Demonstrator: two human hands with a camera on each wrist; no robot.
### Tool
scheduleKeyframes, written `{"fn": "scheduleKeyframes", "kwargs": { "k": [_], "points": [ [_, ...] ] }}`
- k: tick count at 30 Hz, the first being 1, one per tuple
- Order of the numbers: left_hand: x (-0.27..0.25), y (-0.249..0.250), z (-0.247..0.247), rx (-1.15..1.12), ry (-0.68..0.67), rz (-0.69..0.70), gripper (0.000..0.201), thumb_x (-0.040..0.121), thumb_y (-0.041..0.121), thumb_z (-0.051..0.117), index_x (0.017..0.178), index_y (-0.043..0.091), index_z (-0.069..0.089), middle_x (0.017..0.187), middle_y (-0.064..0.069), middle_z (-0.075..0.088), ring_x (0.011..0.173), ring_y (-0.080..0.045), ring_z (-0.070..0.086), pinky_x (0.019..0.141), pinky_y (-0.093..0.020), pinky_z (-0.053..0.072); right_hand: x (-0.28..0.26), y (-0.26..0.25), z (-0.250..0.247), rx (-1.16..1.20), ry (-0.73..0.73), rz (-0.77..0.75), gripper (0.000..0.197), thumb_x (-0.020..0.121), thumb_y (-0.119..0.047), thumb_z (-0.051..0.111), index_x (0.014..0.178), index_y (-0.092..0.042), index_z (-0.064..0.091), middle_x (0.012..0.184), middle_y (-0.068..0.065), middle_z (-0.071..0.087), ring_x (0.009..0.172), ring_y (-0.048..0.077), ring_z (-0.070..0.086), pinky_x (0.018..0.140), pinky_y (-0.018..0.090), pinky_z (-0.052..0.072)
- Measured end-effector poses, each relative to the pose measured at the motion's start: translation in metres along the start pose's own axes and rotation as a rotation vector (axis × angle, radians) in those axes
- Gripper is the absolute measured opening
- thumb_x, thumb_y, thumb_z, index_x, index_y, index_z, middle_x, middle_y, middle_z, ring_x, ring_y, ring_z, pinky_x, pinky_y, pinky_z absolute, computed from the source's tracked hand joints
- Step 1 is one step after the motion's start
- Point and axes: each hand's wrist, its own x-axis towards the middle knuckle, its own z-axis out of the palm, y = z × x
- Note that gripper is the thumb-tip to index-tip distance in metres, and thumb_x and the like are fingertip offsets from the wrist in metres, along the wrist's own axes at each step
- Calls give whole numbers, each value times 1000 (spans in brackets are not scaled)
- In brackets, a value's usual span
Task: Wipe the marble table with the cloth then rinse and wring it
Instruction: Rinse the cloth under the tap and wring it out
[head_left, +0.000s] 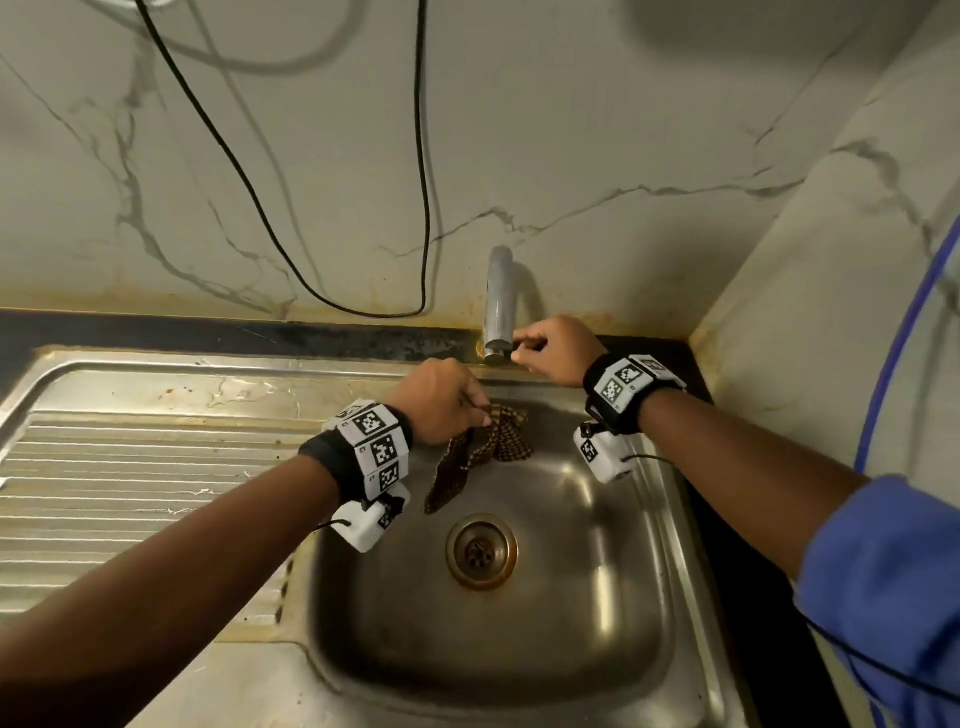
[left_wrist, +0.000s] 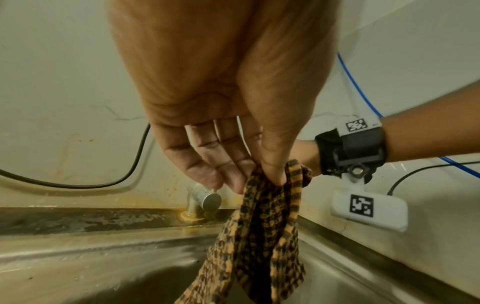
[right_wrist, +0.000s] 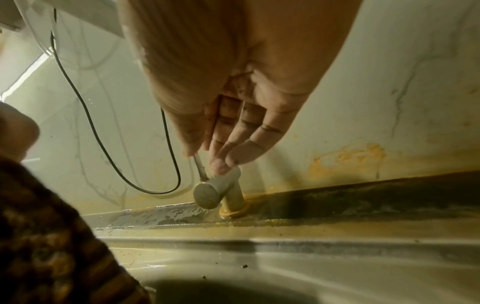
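Frame centre: left hand (head_left: 445, 399) pinches checked cloth (head_left: 480, 447), hanging over sink (head_left: 654, 597). Right hand (head_left: 556, 349) pinches tap (head_left: 498, 306) lever (right_wrist: 200, 167), upper centre.

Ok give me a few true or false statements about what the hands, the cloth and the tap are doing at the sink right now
1. The left hand holds the cloth over the sink basin. True.
2. The right hand rests on the drain. False: it is at the tap, fingers on its lever.
3. The cloth is plain white. False: it is a brown and orange check.
4. No water stream is seen running from the tap. True.
5. The cloth lies flat on the ribbed drainboard. False: it hangs from the left hand's pinch.
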Motion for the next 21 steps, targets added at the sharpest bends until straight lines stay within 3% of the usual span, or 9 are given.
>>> {"fn": "scheduleKeyframes", "kwargs": {
  "k": [2,3,5,7,10,13,16,18,21],
  "points": [
    [10,0,0,-52,2,-31,3,82,24,74,84,25,76,86,11,73,82,-4,65,82,-27,55,13,2,3,39,-17,36,16,88,-23,67,102,-18,73,78,-7,72,70,10,66,66,16,47],
    [12,0,-1,-71,3,-43,3,81,23,75,82,26,75,85,12,72,82,-3,65,83,-27,55,17,2,5,35,-37,32,10,90,-21,64,85,-25,72,64,-16,68,65,9,65,58,10,43],
    [18,1,-4,-94,0,-57,4,80,23,75,80,26,74,83,13,71,82,-3,65,84,-25,54,24,1,9,35,-24,22,39,92,-16,60,58,-35,52,45,-28,55,53,-3,58,46,5,33],
    [24,2,-7,-116,-2,-66,5,80,21,76,80,26,74,80,15,69,81,-1,64,82,-21,52,29,2,13,46,-4,30,49,92,-12,60,52,-35,44,40,-24,52,46,-11,53,44,6,33],
    [28,5,-9,-138,-3,-79,10,79,21,77,74,28,71,76,18,66,77,2,62,75,-14,49,31,-6,10,8,-24,3,50,93,-8,57,50,-26,41,46,-12,44,45,-13,49,46,5,34],
    [30,7,-6,-112,7,-81,7,78,22,77,84,21,74,80,13,66,77,-1,61,70,-11,44,40,-9,8,-68,-117,6,46,94,-13,56,52,-20,41,51,-6,41,43,5,45,44,7,32],
    [34,5,-5,-73,31,-134,25,75,28,79,93,14,69,84,5,65,83,-12,62,75,-27,53,49,-13,6,-170,-214,6,30,93,-28,58,67,-16,64,60,-4,58,56,10,53,54,22,40],
    [35,3,-5,-87,34,-182,34,74,30,80,97,11,65,88,-1,66,85,-18,63,78,-36,56,51,-16,4,-192,-251,17,22,92,-28,57,82,-13,68,69,-3,63,65,16,59,59,28,44],
    [32,5,-6,-109,33,-163,25,75,28,80,88,12,66,80,3,65,80,-15,63,76,-32,54,46,-24,-1,-218,-277,10,22,92,-27,57,84,-9,66,76,3,65,72,21,62,64,31,48]
  ]
}}
